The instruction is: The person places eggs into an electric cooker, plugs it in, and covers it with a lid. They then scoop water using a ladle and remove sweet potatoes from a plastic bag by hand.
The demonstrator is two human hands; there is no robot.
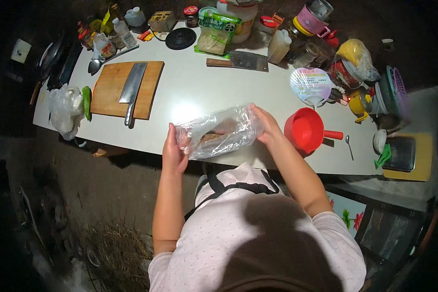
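Note:
A clear plastic bag (228, 127) is stretched between my two hands over the front edge of the white table. Inside it lies something brownish (210, 136), too blurred by the plastic to name. My left hand (173, 150) grips the bag's left end, thumb up. At the other end, my right hand (266, 125) is closed on the upper right corner. Just right of that hand sits a red plastic ladle (304, 130) with its handle pointing right. The fingers behind the plastic are partly hidden.
To the left, a cleaver (134, 83) lies on a wooden cutting board (107, 92), beside a green pepper (86, 103) and a knotted white bag (66, 109). Another cleaver (248, 61) lies farther back. Jars and bottles line the rear edge; a round fan (310, 85) and a spoon (349, 147) lie right.

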